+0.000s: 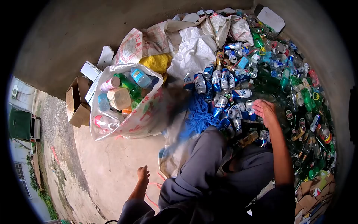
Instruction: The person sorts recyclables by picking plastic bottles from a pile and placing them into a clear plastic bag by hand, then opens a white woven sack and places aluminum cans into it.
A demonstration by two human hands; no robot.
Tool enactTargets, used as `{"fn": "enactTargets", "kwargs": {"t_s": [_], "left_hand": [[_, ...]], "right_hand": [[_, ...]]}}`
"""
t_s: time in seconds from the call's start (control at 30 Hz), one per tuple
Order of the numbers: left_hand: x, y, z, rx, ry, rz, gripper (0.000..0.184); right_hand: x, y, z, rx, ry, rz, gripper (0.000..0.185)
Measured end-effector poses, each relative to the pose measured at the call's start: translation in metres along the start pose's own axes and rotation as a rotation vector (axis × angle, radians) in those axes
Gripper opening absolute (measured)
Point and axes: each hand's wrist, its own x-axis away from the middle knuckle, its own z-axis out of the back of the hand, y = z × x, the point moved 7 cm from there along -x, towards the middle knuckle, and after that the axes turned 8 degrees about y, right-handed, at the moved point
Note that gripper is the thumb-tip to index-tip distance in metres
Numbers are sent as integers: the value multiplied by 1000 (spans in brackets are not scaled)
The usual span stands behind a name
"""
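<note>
Blue-and-white printing marks the drinks can (241, 93) near the fingertips of the right hand (265, 111). The can lies on its side in the heap of cans (224, 79), ahead of the fingertips and to their left. Its long axis runs roughly left to right, one end facing the hand's side. Governing relation, by judgement: a short reach forward and left would meet the can at that end rather than across its barrel.

Right hand state: open, fingers extended and close together, pointing left; no object is visible in it. Contact between the fingertips and the cans beneath cannot be confirmed. Left hand state: the left hand (143, 174) hangs over the bare floor (112, 160), well apart from the heap, fingers partly curled; whether it grips anything cannot be told. The right hand is the nearer of the two.

Outward from the can: to the left, a crumpled blue cloth (202, 114); to the right, green bottles (285, 77); farther left, past an unidentifiable dark blur (177, 102), an open translucent bag (149, 117) containing plastic bottles (141, 77); just beside the bag, a cardboard box (79, 99)
</note>
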Motion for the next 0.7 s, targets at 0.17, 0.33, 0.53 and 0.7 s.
{"fn": "enactTargets", "kwargs": {"t_s": [0.17,0.33,0.53,0.7], "left_hand": [[33,-53,-86,-143,-352,4,25],[39,-26,-157,-403,-697,-499,26],[57,30,-191,-162,-558,-74,24],[67,51,-206,-240,-547,-157,22]], "right_hand": [[33,41,153,13,286,-48,40],[84,205,252,34,450,-373,33],[149,370,198,229,308,-650,33],[168,426,77,441,-11,-582,34]]}}
